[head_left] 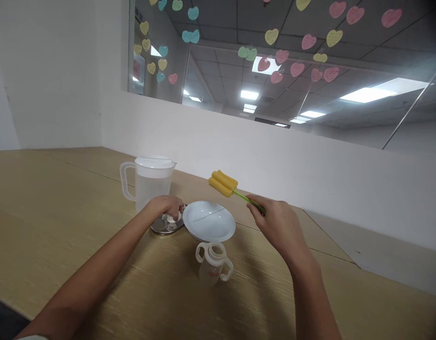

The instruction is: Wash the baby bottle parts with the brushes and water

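My right hand is closed on the green handle of a bottle brush, whose yellow sponge head points up and to the left, above the table. My left hand reaches down over a small metal dish, fingers pinched on a small white piece lying in it. A white bowl sits between my hands. In front of the bowl stands a clear baby bottle with two handles and no cap.
A clear plastic pitcher with a white lid and water inside stands behind my left hand. The wooden table meets a low white wall topped by a window with paper hearts. The table's right edge runs diagonally past my right arm.
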A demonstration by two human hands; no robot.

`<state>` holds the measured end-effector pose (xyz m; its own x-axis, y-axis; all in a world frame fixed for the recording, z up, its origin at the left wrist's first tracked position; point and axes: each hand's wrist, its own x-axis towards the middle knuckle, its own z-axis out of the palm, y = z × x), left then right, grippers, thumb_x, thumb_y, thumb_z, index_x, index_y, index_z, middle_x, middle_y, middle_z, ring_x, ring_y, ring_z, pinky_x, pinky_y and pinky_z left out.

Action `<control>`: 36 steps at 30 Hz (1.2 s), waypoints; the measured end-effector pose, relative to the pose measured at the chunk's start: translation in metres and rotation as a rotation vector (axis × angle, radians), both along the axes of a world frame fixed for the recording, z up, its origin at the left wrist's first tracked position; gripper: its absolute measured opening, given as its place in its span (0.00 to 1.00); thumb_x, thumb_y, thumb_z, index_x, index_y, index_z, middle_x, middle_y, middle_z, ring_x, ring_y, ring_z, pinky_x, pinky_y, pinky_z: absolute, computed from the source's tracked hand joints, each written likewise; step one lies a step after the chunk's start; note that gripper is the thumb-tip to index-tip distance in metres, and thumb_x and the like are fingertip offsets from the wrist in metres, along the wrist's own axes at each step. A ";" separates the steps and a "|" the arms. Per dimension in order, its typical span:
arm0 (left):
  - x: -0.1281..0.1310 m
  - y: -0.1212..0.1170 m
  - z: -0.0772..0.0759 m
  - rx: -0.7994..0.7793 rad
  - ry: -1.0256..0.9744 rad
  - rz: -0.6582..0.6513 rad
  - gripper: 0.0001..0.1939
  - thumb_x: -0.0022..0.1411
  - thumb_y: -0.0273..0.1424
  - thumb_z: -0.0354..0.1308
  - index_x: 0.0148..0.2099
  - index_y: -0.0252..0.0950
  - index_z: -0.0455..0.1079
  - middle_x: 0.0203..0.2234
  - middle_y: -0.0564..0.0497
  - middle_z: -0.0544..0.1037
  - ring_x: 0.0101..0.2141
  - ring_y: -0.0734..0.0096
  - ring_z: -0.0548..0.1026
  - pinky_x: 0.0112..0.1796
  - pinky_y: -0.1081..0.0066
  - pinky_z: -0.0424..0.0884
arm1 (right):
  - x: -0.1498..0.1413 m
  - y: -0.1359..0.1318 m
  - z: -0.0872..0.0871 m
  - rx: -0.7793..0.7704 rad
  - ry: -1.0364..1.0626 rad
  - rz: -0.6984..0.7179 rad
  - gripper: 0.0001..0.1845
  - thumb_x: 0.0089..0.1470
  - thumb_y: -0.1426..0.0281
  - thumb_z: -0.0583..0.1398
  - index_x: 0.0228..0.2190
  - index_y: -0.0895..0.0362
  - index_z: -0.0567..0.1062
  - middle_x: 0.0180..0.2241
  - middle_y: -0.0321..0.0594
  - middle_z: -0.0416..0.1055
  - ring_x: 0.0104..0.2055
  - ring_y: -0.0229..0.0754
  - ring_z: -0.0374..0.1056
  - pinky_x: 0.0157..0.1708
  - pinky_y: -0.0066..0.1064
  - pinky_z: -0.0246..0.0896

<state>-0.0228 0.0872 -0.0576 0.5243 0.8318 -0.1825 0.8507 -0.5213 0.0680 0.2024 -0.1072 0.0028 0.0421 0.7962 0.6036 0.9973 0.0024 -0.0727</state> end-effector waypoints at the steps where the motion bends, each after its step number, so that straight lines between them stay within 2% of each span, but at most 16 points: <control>1: 0.001 0.000 0.000 -0.011 0.017 -0.004 0.24 0.36 0.29 0.61 0.41 0.41 0.74 0.32 0.50 0.79 0.30 0.65 0.74 0.29 0.74 0.67 | 0.000 0.000 0.000 0.000 0.001 -0.002 0.15 0.55 0.67 0.51 0.37 0.51 0.75 0.21 0.35 0.71 0.21 0.37 0.62 0.20 0.27 0.43; 10: 0.006 -0.005 0.001 -0.041 0.103 -0.028 0.22 0.37 0.28 0.62 0.40 0.39 0.74 0.34 0.49 0.78 0.34 0.61 0.74 0.33 0.70 0.68 | -0.001 -0.001 0.001 -0.022 0.018 0.009 0.13 0.54 0.69 0.51 0.36 0.51 0.75 0.22 0.33 0.71 0.21 0.37 0.61 0.20 0.26 0.44; 14: 0.010 -0.005 -0.004 -0.052 0.130 -0.043 0.20 0.35 0.27 0.64 0.37 0.39 0.74 0.36 0.48 0.78 0.34 0.60 0.74 0.34 0.69 0.68 | -0.001 -0.001 0.002 -0.023 0.016 0.016 0.13 0.54 0.69 0.51 0.36 0.51 0.75 0.21 0.34 0.71 0.21 0.37 0.62 0.20 0.27 0.43; 20: 0.013 -0.002 -0.009 -0.042 0.164 -0.023 0.19 0.32 0.28 0.66 0.34 0.38 0.74 0.32 0.48 0.79 0.33 0.59 0.74 0.35 0.69 0.69 | -0.002 -0.001 0.002 -0.027 0.003 0.019 0.13 0.54 0.69 0.51 0.35 0.51 0.75 0.23 0.35 0.72 0.22 0.37 0.63 0.20 0.27 0.44; 36: 0.017 -0.004 -0.015 0.089 0.164 0.028 0.21 0.36 0.31 0.67 0.38 0.37 0.74 0.36 0.42 0.77 0.38 0.53 0.74 0.37 0.66 0.69 | -0.003 -0.001 0.002 -0.056 0.014 0.010 0.13 0.54 0.69 0.51 0.37 0.51 0.75 0.24 0.35 0.73 0.24 0.39 0.64 0.21 0.27 0.45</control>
